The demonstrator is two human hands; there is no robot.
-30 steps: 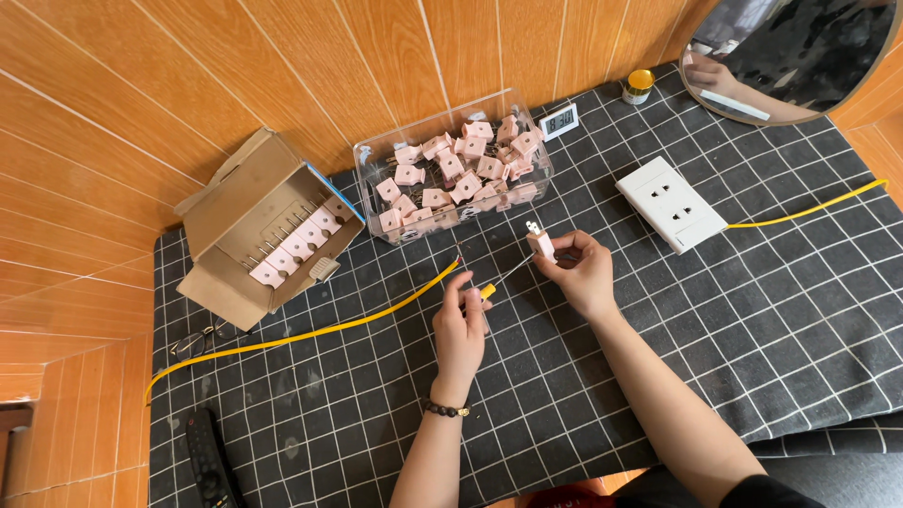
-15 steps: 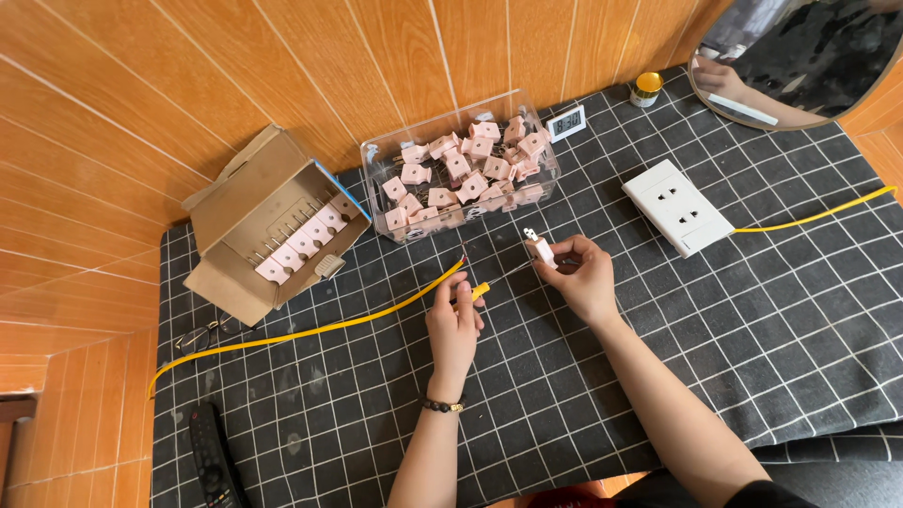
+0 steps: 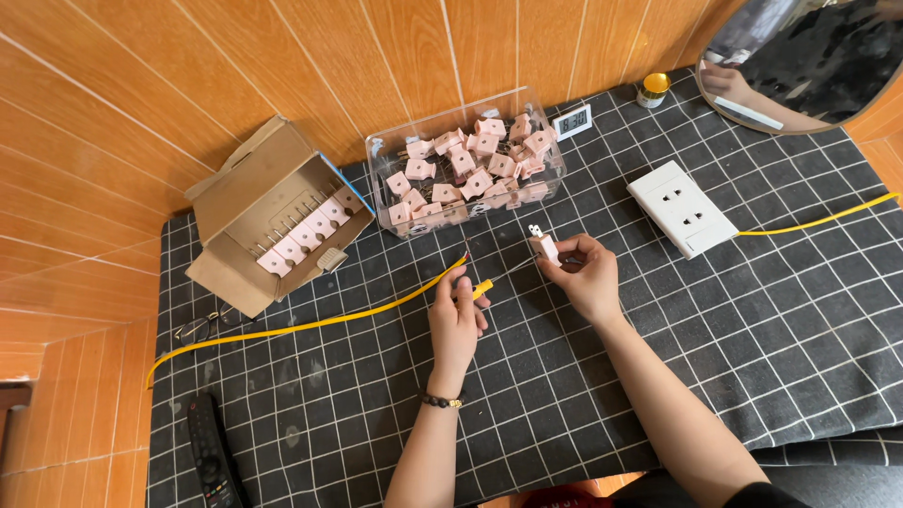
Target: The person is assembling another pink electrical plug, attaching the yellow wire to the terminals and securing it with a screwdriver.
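Left hand (image 3: 454,320) pinches the end of a yellow cable (image 3: 310,325), which trails away to its left across the black checked cloth (image 3: 752,329); bare wire tips protrude just beyond the fingers. Right hand (image 3: 585,277) — slightly apart, to the right — is closed on a small pink plug (image 3: 543,246), prongs pointing up and away. Beyond both hands stands a clear bin of pink plugs (image 3: 466,165); a cardboard box (image 3: 273,221) lies further left, a white socket plate (image 3: 682,208) further right.
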